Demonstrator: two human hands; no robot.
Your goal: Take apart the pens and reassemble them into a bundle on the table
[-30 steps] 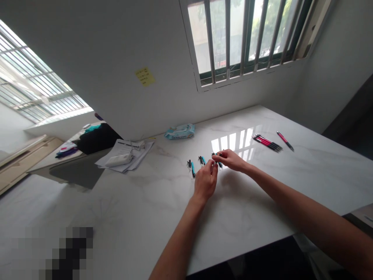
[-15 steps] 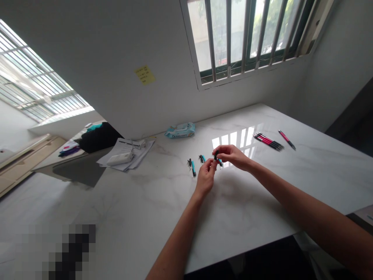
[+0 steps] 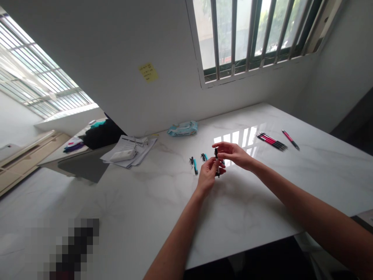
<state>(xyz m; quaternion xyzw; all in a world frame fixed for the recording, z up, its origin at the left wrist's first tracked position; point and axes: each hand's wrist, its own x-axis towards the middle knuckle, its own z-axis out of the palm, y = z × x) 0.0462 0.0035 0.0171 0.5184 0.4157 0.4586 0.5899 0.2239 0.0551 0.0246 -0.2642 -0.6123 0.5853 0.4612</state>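
Observation:
My left hand [image 3: 207, 175] is wrapped round a slim pen [image 3: 217, 164], black at both ends with a pale middle, held almost upright over the table. My right hand [image 3: 233, 153] is at its black top end, thumb and index finger on either side; the exact contact is hard to make out. Left of my hands lies a taken-apart turquoise pen: a turquoise barrel [image 3: 195, 166], a black clip piece [image 3: 191, 160] and a thin white refill. A second set with a turquoise barrel [image 3: 206, 157] lies behind my left hand. More turquoise shows past my fingers, mostly hidden.
Several red-and-black pens [image 3: 271, 141] lie side by side on the right, with a single red pen [image 3: 290, 140] beyond. A wipes pack [image 3: 182, 128] sits by the wall. Papers [image 3: 129, 153] with a white device lie on the left. The marble-look table [image 3: 151, 217] ends near my body.
The pen between my hands now shows more of its length, with its lower end below my left fingers. My right fingers have spread a little. The view has shifted slightly.

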